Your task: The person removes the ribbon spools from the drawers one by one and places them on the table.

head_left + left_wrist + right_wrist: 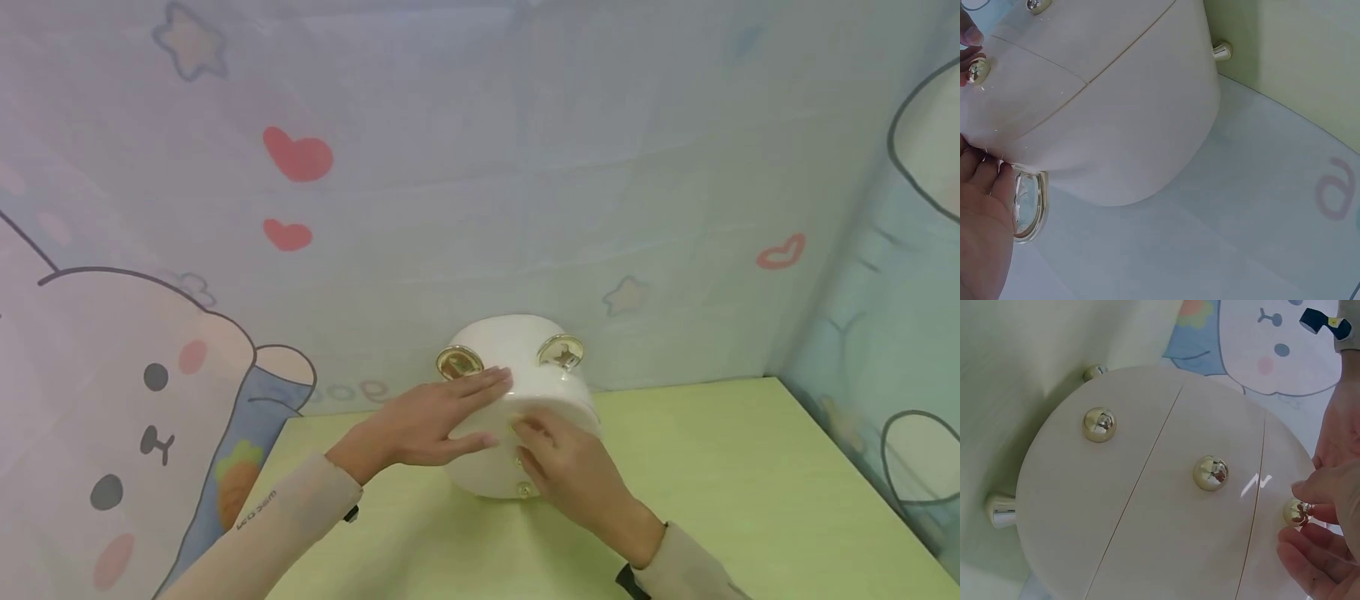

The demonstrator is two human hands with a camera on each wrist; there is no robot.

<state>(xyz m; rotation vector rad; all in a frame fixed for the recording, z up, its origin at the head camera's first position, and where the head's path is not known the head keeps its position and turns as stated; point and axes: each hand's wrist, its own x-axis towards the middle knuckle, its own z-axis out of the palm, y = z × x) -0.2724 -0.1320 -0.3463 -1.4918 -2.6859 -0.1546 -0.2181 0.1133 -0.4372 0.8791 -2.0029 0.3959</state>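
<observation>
Gold knob sits pinched in the right hand — the left hand rests straight-fingered atop the white box.

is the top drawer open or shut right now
Shut: the top drawer sits flush with the middle drawer, only a thin seam between them; the right hand pinches its gold knob.

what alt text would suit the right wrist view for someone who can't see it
The right hand grips a gold knob on a round white box with three front panels, each bearing one knob. The left hand shows behind.
</observation>
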